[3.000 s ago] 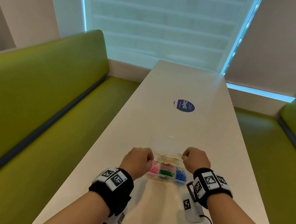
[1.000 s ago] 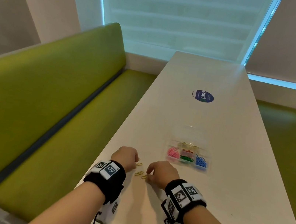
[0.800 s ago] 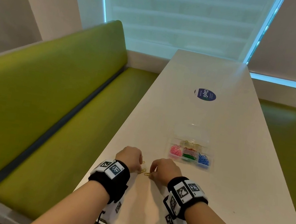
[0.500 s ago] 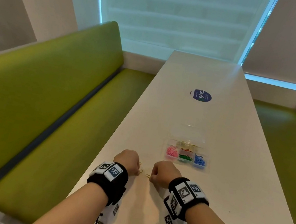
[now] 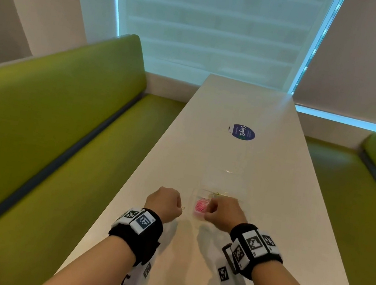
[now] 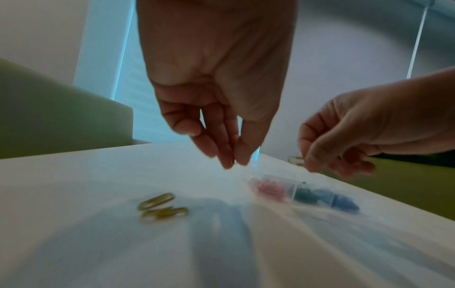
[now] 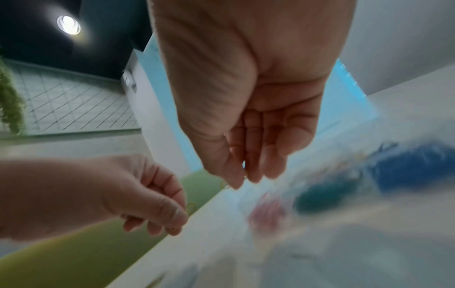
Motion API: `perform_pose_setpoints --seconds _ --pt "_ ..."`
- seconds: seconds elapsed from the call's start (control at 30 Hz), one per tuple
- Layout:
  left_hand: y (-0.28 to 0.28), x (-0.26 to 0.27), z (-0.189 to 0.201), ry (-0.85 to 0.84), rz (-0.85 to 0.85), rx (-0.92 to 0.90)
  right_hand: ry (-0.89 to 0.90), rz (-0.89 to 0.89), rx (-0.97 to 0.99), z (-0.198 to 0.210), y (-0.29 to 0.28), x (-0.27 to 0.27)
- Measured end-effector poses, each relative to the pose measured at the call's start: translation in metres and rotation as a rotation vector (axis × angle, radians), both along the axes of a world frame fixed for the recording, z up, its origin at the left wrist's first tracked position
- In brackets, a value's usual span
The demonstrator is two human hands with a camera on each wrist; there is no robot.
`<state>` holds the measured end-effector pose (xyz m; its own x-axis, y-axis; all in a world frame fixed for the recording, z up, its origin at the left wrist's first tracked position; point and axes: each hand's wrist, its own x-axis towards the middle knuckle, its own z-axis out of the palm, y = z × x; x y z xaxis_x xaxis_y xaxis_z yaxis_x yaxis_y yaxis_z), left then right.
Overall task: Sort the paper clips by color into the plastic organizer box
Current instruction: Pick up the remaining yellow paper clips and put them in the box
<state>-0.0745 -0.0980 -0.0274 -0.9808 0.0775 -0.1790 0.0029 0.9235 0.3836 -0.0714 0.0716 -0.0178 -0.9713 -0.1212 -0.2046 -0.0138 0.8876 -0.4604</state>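
The clear plastic organizer box (image 5: 201,191) lies open on the white table (image 5: 241,155), with pink clips (image 5: 201,206) in its left compartment. In the left wrist view green clips (image 6: 307,194) and blue clips (image 6: 344,202) fill the compartments beside the pink ones. My right hand (image 5: 209,211) hovers over the box and pinches a gold paper clip (image 7: 226,185). My left hand (image 5: 180,209) is just left of the box and pinches another gold clip (image 5: 183,207). Loose gold clips (image 6: 161,206) lie on the table below the left hand.
The box's clear lid (image 5: 225,178) lies flat behind it. A round blue sticker (image 5: 242,132) marks the table farther off. Green benches (image 5: 48,132) run along both sides, and the table's left edge is close to my left hand.
Both hands have lifted from the loose gold clips near the table's left edge and moved forward and right to the box, each carrying a gold clip.
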Motion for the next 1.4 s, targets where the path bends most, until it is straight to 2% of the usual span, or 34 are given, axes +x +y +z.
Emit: perform_pose_setpoints --seconds 0.17,0.33,0.7,1.4 --pt "0.020 -0.017 0.006 0.104 0.012 0.107 0.096 -0.190 0.013 0.013 0.038 -0.028" --pt "0.035 -0.033 0.003 0.166 -0.029 0.118 0.096 -0.301 0.089 0.006 0.065 -0.047" --pt "0.056 -0.057 -0.003 0.189 -0.083 0.114 0.015 -0.239 0.099 -0.011 0.059 -0.061" --pt "0.102 -0.076 -0.015 0.050 -0.170 0.039 0.078 -0.264 0.070 -0.001 0.094 -0.027"
